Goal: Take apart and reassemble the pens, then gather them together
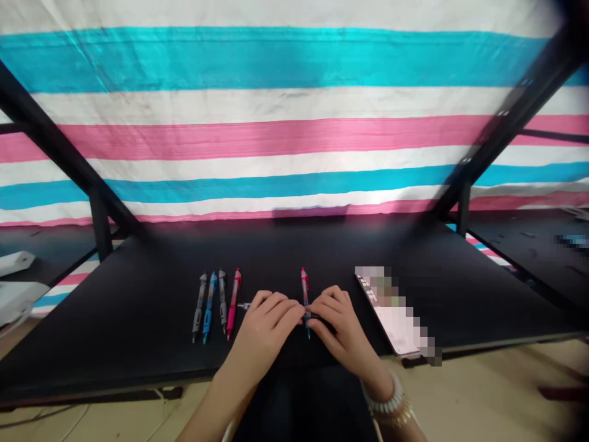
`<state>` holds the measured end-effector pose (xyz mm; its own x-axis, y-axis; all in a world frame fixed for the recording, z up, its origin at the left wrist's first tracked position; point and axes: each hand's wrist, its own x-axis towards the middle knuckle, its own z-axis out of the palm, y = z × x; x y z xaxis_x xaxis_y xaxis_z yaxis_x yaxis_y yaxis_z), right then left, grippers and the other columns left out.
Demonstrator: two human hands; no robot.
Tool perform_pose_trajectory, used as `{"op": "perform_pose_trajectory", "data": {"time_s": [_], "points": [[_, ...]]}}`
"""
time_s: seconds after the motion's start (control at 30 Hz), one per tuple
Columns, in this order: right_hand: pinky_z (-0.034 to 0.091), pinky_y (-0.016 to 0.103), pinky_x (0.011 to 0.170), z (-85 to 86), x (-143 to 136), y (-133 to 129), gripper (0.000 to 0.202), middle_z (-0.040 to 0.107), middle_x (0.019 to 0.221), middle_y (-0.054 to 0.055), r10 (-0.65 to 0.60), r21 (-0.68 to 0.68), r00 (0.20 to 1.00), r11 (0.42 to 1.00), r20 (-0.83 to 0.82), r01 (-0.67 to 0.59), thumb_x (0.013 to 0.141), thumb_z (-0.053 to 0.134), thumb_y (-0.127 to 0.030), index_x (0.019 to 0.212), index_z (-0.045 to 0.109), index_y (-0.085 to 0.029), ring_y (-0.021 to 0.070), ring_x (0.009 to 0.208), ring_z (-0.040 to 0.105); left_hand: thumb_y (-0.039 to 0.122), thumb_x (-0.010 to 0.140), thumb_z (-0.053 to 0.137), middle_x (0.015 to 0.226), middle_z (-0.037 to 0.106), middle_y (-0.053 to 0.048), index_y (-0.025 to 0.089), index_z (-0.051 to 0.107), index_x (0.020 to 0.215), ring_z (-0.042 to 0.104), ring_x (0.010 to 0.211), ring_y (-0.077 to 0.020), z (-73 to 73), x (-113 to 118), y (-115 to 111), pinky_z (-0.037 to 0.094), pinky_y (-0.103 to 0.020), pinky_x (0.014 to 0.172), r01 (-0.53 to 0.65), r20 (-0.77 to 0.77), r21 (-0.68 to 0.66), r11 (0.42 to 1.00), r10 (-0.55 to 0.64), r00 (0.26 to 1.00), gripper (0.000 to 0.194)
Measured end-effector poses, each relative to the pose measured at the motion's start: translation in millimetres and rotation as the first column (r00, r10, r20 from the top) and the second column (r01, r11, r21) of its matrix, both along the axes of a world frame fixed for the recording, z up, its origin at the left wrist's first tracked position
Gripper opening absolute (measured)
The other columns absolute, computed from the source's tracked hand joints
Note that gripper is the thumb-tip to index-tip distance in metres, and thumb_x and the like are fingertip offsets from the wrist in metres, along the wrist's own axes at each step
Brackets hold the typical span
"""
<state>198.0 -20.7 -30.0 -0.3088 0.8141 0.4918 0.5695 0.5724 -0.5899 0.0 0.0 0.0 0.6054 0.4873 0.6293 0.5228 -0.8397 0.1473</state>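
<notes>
Hands (271, 325) on black table (138, 319), striped cloth (276, 135) behind.

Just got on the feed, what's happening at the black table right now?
A person has both hands on the black table, close together over a red pen. The left hand and right hand meet near the pen's lower end, where the fingers hide how it is gripped. To the left lie four more pens in a row: grey, blue, grey, red. A blurred flat object lies to the right.
</notes>
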Motion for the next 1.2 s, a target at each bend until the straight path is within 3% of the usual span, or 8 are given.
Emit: {"op": "perform_pose_trajectory", "data": {"time_s": [0.17,0.3,0.47,0.6,0.7,0.83,1.07,1.2], "points": [[0.045,0.038,0.074,-2.3,-1,1,0.016,0.070,0.080,0.004,-0.038,-0.049,0.987,0.998,-0.155,0.031,0.100,0.056,-0.023,0.098,0.072,-0.023,0.0228,0.081,0.058,0.012,0.099,0.054,0.097,0.077,-0.006,0.016,0.067,0.108,0.068,0.088,-0.0212,0.0,-3,0,0.042,-0.038,0.084,-0.044,-0.027,0.085,0.995,0.046,0.999,0.016],[0.050,0.032,0.065,-7.3,-1,3,0.018,0.067,0.072,0.003,-0.070,-0.112,0.957,0.993,-0.280,0.040,0.098,0.058,-0.022,0.096,0.075,-0.022,0.0202,0.072,0.060,0.020,0.103,0.048,0.078,0.073,-0.005,0.015,0.067,0.097,0.064,0.069,-0.0192,-12.8,-7,0,0.041,-0.034,0.067,-0.200,-0.075,0.114,0.973,0.209,0.975,0.020],[0.051,0.033,0.066,-9.5,-1,2,0.022,0.072,0.074,0.003,-0.070,-0.047,0.936,0.997,-0.345,0.057,0.094,0.059,-0.013,0.096,0.078,-0.025,0.0207,0.073,0.061,0.022,0.104,0.039,0.067,0.067,-0.001,0.018,0.063,0.084,0.062,0.056,-0.0168,-21.4,-8,-2,0.041,-0.029,0.053,-0.176,-0.122,-0.125,0.977,0.161,0.979,0.032],[0.050,0.030,0.062,-12.9,2,2,0.015,0.071,0.078,0.003,-0.169,-0.153,0.898,0.981,-0.407,0.116,0.090,0.066,-0.018,0.096,0.078,-0.024,0.0185,0.068,0.061,0.034,0.097,0.060,0.091,0.075,-0.006,0.020,0.068,0.106,0.070,0.082,-0.0223,-19.3,-12,0,0.055,-0.033,0.071,-0.156,0.095,-0.311,0.937,0.194,0.976,0.019],[0.051,0.030,0.063,-16.2,5,1,0.013,0.072,0.085,0.005,-0.265,-0.297,0.859,0.945,-0.439,0.140,0.090,0.066,-0.023,0.096,0.077,-0.023,0.0187,0.069,0.064,0.032,0.088,0.070,0.103,0.075,-0.007,0.022,0.067,0.116,0.072,0.088,-0.0213,-23.4,-16,-1,0.060,-0.033,0.075,-0.084,0.393,-0.555,0.828,0.349,0.851,0.030],[0.052,0.033,0.069,-14.7,5,0,0.015,0.073,0.089,0.006,-0.265,-0.380,0.847,0.921,-0.460,0.081,0.091,0.065,-0.028,0.100,0.075,-0.021,0.0215,0.077,0.067,0.028,0.084,0.069,0.084,0.074,-0.002,0.020,0.072,0.095,0.072,0.070,-0.0165,-29.5,-19,-7,0.062,-0.027,0.067,0.099,0.557,-0.738,0.667,0.521,0.647,0.013],[0.044,0.028,0.059,-10.0,4,2,0.029,0.066,0.068,0.002,-0.252,-0.424,0.880,0.903,-0.403,0.064,0.097,0.058,-0.036,0.075,0.066,-0.020,0.0160,0.061,0.056,0.027,0.076,0.076,0.072,0.075,0.000,0.019,0.074,0.088,0.073,0.067,-0.0167,-26.7,-21,-12,0.062,-0.026,0.068,0.175,0.563,-0.799,0.575,0.612,0.555,0.014],[0.048,0.029,0.066,-10.8,4,2,0.017,0.069,0.086,0.004,-0.244,-0.383,0.848,0.922,-0.471,0.053,0.091,0.065,-0.035,0.099,0.068,-0.020,0.0183,0.073,0.061,0.029,0.076,0.077,0.071,0.075,-0.001,0.019,0.074,0.088,0.073,0.066,-0.0181,-28.4,-23,-10,0.062,-0.029,0.069,0.196,0.569,-0.803,0.563,0.626,0.533,0.016]]}}
